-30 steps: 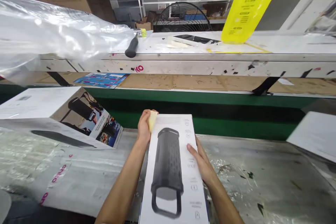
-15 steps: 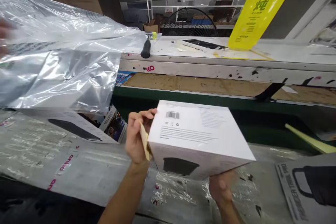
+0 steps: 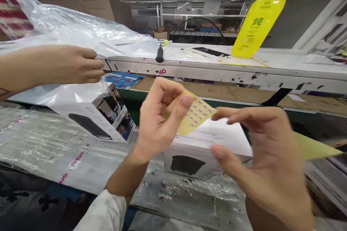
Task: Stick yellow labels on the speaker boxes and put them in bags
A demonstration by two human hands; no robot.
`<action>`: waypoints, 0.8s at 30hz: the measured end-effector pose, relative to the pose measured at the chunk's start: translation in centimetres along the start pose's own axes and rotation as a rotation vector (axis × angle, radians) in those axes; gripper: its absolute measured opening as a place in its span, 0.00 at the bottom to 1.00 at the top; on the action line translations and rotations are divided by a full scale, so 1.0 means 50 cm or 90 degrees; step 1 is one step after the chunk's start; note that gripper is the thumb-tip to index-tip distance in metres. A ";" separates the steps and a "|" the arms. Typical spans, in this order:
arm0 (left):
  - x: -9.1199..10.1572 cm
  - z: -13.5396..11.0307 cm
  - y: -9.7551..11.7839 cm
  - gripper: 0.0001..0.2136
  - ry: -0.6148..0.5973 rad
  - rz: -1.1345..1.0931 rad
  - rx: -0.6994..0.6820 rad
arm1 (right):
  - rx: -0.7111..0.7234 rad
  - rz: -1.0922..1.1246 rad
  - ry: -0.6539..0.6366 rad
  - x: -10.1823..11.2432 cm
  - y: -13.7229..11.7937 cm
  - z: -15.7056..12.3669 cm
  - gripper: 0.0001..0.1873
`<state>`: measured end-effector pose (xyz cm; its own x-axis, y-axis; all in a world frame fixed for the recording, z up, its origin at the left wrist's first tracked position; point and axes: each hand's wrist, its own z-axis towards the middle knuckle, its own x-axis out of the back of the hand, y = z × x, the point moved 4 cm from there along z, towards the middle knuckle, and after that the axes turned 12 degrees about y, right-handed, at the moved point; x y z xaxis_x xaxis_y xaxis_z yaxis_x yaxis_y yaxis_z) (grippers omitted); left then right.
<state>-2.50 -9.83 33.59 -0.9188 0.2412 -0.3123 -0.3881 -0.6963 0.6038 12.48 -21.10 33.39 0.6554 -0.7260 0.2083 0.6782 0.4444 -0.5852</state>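
My left hand (image 3: pixel 158 119) is raised in front of me and pinches a small yellow sticker sheet (image 3: pixel 193 115) dotted with round stickers. My right hand (image 3: pixel 260 151) hovers just right of the sheet, fingers apart, thumb and forefinger close to its edge, holding nothing that I can see. Behind both hands a white speaker box (image 3: pixel 206 148) stands on end on the plastic-covered bench (image 3: pixel 54 151), its printed label side facing up.
A co-worker's hand (image 3: pixel 67 65) at left grips a clear plastic bag (image 3: pixel 76 29) over a second speaker box (image 3: pixel 92 115). A raised white shelf (image 3: pixel 217 68) carries a screwdriver (image 3: pixel 159 53) and a yellow sign (image 3: pixel 256 21). A green conveyor runs below it.
The box went from lying flat to standing on end. My hands let go of it and rose; the left now holds up the sticker sheet, the right reaches toward it.
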 end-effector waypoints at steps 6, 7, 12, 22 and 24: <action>0.000 -0.006 0.011 0.10 -0.206 0.052 0.146 | -0.059 0.163 0.014 -0.043 0.019 0.020 0.17; 0.005 -0.006 0.007 0.11 -0.248 0.067 0.171 | -0.040 0.157 -0.007 -0.043 0.019 0.024 0.15; 0.029 -0.001 -0.011 0.11 -0.250 0.143 0.216 | 0.076 0.043 -0.032 -0.033 0.016 0.042 0.08; 0.032 -0.004 -0.021 0.12 -0.271 0.070 0.249 | 0.077 0.013 -0.070 -0.043 0.012 0.044 0.06; 0.035 -0.002 -0.020 0.12 -0.258 0.080 0.239 | 0.124 -0.016 -0.073 -0.044 0.004 0.046 0.07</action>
<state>-3.73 -8.78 32.36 -0.8849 0.4640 0.0402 -0.2049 -0.4654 0.8610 11.94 -18.20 34.60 0.6634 -0.6786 0.3153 0.7389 0.5276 -0.4192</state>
